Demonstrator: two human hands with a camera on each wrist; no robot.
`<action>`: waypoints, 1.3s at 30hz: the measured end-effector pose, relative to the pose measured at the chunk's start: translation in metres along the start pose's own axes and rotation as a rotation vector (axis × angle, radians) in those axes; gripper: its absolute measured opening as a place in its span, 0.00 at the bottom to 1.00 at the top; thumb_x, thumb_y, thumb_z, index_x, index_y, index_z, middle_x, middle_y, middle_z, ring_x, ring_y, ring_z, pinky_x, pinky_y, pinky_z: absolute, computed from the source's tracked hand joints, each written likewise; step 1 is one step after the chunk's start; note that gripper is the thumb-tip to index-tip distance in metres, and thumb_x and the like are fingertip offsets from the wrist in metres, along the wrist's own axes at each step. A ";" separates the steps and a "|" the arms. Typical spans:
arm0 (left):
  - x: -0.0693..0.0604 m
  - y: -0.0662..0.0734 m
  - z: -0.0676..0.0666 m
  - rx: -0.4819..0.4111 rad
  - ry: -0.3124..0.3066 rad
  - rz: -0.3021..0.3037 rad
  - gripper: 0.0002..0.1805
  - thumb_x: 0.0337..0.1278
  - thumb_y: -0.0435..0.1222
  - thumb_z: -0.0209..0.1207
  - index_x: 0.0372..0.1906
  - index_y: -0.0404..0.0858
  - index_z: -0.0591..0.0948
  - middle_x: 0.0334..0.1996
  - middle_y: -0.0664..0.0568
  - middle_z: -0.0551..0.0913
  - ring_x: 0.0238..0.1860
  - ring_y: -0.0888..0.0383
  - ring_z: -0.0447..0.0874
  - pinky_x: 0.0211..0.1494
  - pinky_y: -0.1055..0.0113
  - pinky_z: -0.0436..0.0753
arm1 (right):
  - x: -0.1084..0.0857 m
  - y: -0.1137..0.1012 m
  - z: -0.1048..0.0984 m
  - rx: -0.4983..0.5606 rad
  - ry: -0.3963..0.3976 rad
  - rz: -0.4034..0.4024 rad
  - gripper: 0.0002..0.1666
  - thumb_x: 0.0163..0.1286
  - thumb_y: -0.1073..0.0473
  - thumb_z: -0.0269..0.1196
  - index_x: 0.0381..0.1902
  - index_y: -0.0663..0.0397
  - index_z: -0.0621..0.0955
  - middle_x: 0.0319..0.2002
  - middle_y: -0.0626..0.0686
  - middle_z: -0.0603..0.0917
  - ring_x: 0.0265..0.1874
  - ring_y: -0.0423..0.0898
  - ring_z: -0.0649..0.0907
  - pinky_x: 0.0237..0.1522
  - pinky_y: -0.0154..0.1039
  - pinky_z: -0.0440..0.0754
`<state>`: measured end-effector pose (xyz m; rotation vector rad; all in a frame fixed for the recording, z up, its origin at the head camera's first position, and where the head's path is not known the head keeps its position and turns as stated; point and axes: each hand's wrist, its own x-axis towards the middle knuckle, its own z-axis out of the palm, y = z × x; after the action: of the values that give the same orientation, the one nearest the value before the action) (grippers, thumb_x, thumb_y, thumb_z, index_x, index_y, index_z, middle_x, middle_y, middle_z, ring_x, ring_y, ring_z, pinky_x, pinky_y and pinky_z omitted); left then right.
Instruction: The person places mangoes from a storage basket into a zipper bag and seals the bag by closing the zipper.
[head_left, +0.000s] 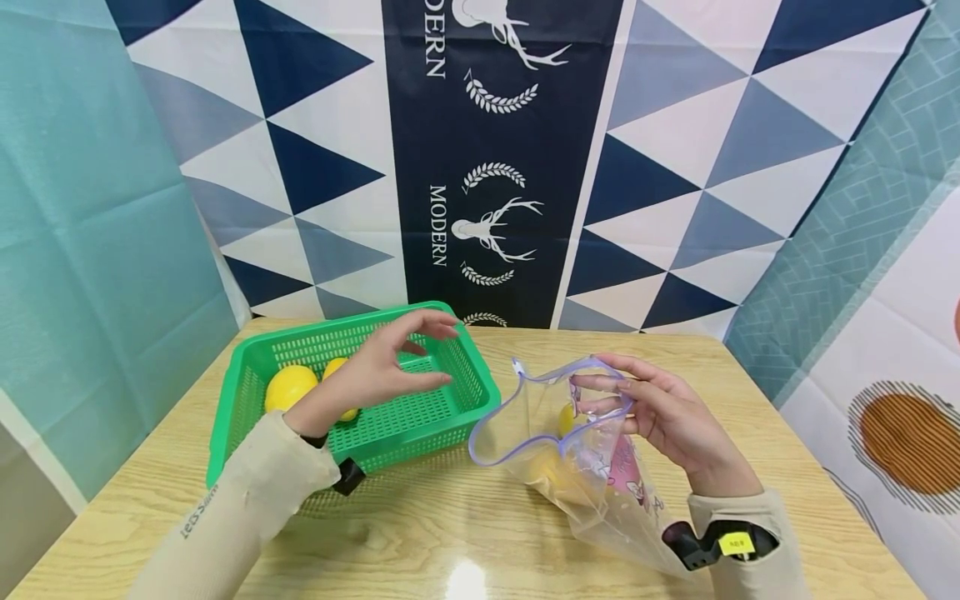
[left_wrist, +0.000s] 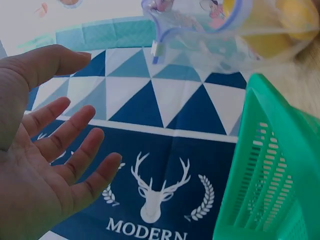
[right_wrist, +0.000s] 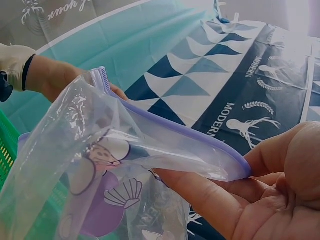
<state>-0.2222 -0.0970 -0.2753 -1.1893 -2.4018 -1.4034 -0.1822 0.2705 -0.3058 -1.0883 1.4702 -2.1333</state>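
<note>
The left hand (head_left: 390, 358) hovers over the green basket (head_left: 228, 392), fingers apart and nothing in them; its palm and spread fingers show in the left wrist view (left_wrist: 60, 140). At the right, the right hand (head_left: 667, 408) pinches the purple-edged rim of a clear printed bag (head_left: 600, 500), thumb on one side and fingers inside the mouth. In the right wrist view the right hand (right_wrist: 250, 195) holds that rim (right_wrist: 200, 145). Yellow-orange round things (head_left: 558, 475) lie inside the bag, whose mouth stands open toward the basket.
Inside the basket, at its left, are a yellow round fruit (head_left: 291, 388) and another (head_left: 335, 367), partly hidden by the left forearm. The wooden table (head_left: 420, 533) runs back to a patterned cloth (head_left: 487, 167). A teal cloth (head_left: 97, 208) hangs on the left.
</note>
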 end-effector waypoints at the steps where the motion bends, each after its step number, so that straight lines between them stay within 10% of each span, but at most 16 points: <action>1: 0.000 -0.001 -0.001 0.012 0.002 -0.001 0.31 0.55 0.29 0.69 0.64 0.35 0.73 0.57 0.44 0.80 0.58 0.50 0.76 0.55 0.51 0.79 | 0.000 0.000 0.000 -0.004 0.001 0.000 0.31 0.78 0.75 0.29 0.70 0.59 0.69 0.63 0.58 0.78 0.53 0.52 0.84 0.49 0.42 0.82; 18: 0.001 -0.021 -0.017 0.313 0.001 -0.115 0.32 0.56 0.35 0.69 0.66 0.35 0.72 0.59 0.43 0.78 0.62 0.44 0.71 0.65 0.41 0.69 | 0.000 0.000 -0.001 0.021 -0.030 -0.005 0.32 0.78 0.75 0.28 0.71 0.60 0.68 0.63 0.59 0.78 0.54 0.52 0.84 0.50 0.42 0.82; 39: -0.006 -0.069 -0.046 0.411 0.009 -0.274 0.34 0.60 0.33 0.65 0.69 0.30 0.67 0.59 0.33 0.75 0.66 0.32 0.63 0.65 0.34 0.64 | 0.001 0.002 -0.002 -0.005 -0.055 -0.018 0.32 0.78 0.75 0.27 0.72 0.62 0.66 0.65 0.60 0.76 0.56 0.53 0.83 0.51 0.43 0.81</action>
<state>-0.2768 -0.1540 -0.2996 -0.7771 -2.7436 -0.8905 -0.1849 0.2703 -0.3072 -1.1571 1.4471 -2.0954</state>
